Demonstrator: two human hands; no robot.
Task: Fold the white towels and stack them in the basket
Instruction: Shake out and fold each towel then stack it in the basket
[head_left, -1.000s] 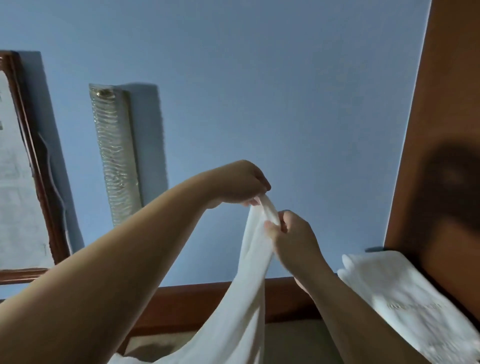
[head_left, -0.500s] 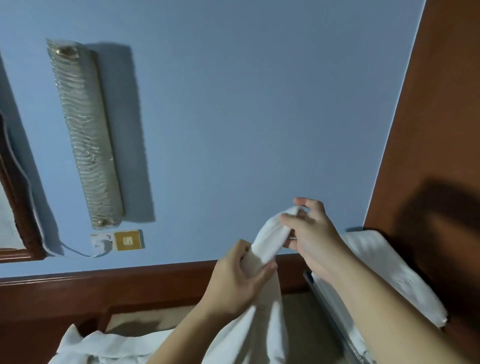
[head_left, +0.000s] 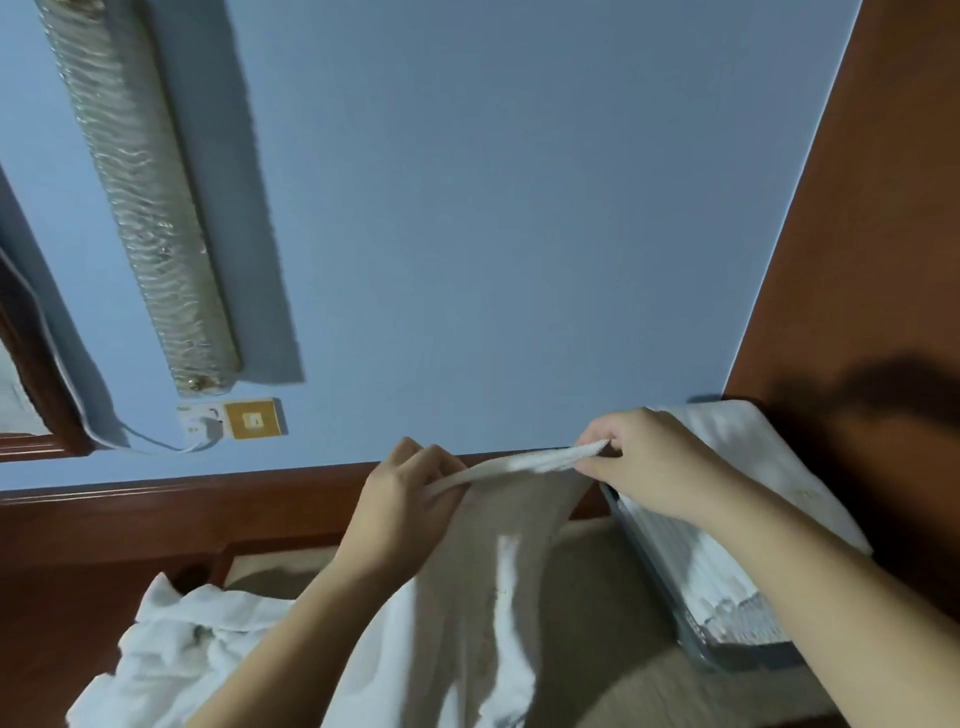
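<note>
We stood over a bed (head_left: 613, 670) with a beige cover, set against a dark wooden headboard (head_left: 156, 514) and a blue wall (head_left: 493, 234). Nearest us, a heap of unfolded white towels (head_left: 171, 639) lay rumpled on the bed to our left. Above it we held one white towel (head_left: 498, 571) up by its top edge, the rest hanging down toward the bed. Our left hand (head_left: 410, 499) pinched one end of that edge, fingers curled round the cloth; our right hand (head_left: 649, 462) pinched the other end between thumb and fingers, and the edge ran nearly taut between them. We judged the step to be the spreading of this towel before its first fold; the next move would call for bringing the two corners together evenly and keeping the hanging cloth from twisting. To our right stood the grey basket (head_left: 670, 587), with folded white towels (head_left: 748, 467) already stacked in it against a brown wooden panel (head_left: 883, 208). Farther off on the wall were a long rippled wall lamp (head_left: 140, 208), a gold switch plate (head_left: 254, 418) beside a white socket, and a wooden frame (head_left: 31, 364) at the left edge.
</note>
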